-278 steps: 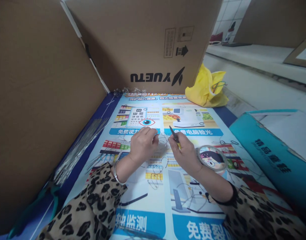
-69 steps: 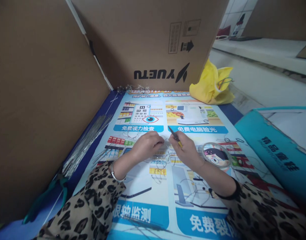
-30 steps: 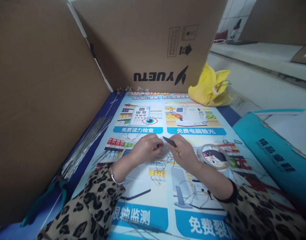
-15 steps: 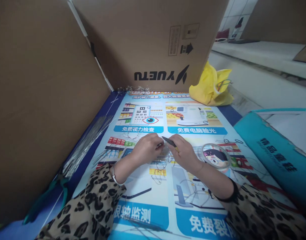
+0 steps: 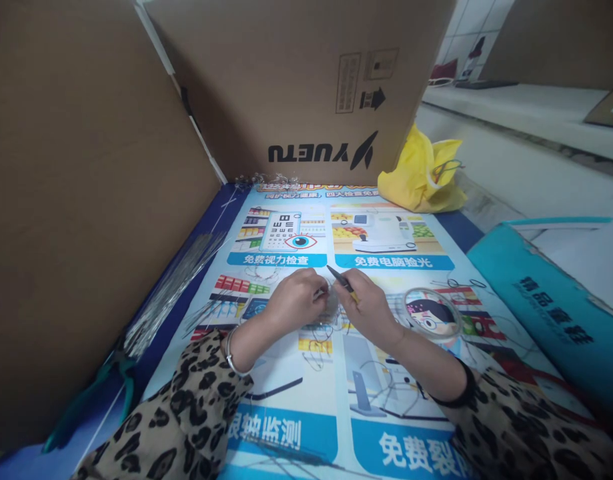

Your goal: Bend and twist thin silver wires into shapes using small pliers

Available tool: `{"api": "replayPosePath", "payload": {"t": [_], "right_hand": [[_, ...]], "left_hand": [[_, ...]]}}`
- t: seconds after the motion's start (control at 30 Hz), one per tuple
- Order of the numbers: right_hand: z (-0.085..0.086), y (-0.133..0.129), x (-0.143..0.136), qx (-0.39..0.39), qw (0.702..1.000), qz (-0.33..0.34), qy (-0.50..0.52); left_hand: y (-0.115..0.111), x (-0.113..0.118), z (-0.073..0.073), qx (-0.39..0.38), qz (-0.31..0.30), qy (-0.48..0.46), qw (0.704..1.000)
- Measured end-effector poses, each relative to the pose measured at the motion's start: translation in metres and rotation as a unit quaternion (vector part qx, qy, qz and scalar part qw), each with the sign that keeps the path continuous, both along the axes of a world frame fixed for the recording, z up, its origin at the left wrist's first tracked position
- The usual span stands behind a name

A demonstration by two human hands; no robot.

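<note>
My left hand (image 5: 297, 299) is closed near the middle of the printed poster (image 5: 336, 373), its fingertips pinched around something too small to make out, perhaps wire. Facing it, my right hand (image 5: 369, 307) grips a small dark-tipped tool with yellow on its handle, the tool (image 5: 340, 276) pointing up and left. A small gap separates the two hands. Thin wire loops (image 5: 316, 347) lie on the poster just below them. Right of my right hand rests a clear round ring-shaped item (image 5: 433, 313), through which the poster shows.
A bundle of silvery wires (image 5: 171, 287) and teal-handled pliers (image 5: 99, 397) lie at the left. Cardboard panels (image 5: 266, 80) stand behind and left. A yellow bag (image 5: 419, 177) sits at the back right, a teal box (image 5: 551, 300) at the right. Clear beads (image 5: 266, 180) lie along the back.
The tool in my right hand has tilted more steeply upward and its tip has moved slightly away from my left fingertips. My left hand has barely moved.
</note>
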State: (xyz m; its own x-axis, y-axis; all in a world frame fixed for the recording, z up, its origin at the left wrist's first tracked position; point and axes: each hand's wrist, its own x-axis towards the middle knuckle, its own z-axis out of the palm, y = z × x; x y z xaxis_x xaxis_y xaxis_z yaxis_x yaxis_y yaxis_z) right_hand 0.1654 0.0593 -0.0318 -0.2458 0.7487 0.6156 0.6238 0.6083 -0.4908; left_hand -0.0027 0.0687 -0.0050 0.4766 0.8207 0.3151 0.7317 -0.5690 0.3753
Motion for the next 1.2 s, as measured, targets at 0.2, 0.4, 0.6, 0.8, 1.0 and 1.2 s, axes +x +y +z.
{"api": "replayPosePath", "payload": {"t": [0.2, 0.4, 0.6, 0.8, 1.0, 1.2], "right_hand": [[0.0032, -0.0011, -0.0011, -0.014, 1.0, -0.001, 0.006], [0.0051, -0.0023, -0.0015, -0.032, 0.999, 0.007, 0.003], [0.0084, -0.0022, 0.0008, -0.06, 0.998, 0.004, 0.009], [0.0089, -0.0009, 0.0036, -0.043, 0.999, 0.005, 0.01], [0.0091, -0.0013, 0.0043, -0.042, 0.999, 0.008, 0.009], [0.0085, -0.001, 0.0042, -0.044, 0.999, 0.006, 0.003]], "left_hand": [[0.0002, -0.0003, -0.0011, 0.002, 0.0, -0.002, 1.0], [-0.0007, -0.0004, 0.0019, -0.015, 0.005, 0.002, 1.0], [-0.0004, -0.001, 0.0024, -0.027, 0.005, -0.003, 1.0], [0.0011, -0.0045, 0.0035, -0.03, -0.008, -0.004, 1.0], [0.001, -0.0056, 0.0069, -0.024, -0.033, -0.005, 0.999], [0.0015, -0.0055, 0.0064, -0.023, -0.045, 0.0, 0.999]]}}
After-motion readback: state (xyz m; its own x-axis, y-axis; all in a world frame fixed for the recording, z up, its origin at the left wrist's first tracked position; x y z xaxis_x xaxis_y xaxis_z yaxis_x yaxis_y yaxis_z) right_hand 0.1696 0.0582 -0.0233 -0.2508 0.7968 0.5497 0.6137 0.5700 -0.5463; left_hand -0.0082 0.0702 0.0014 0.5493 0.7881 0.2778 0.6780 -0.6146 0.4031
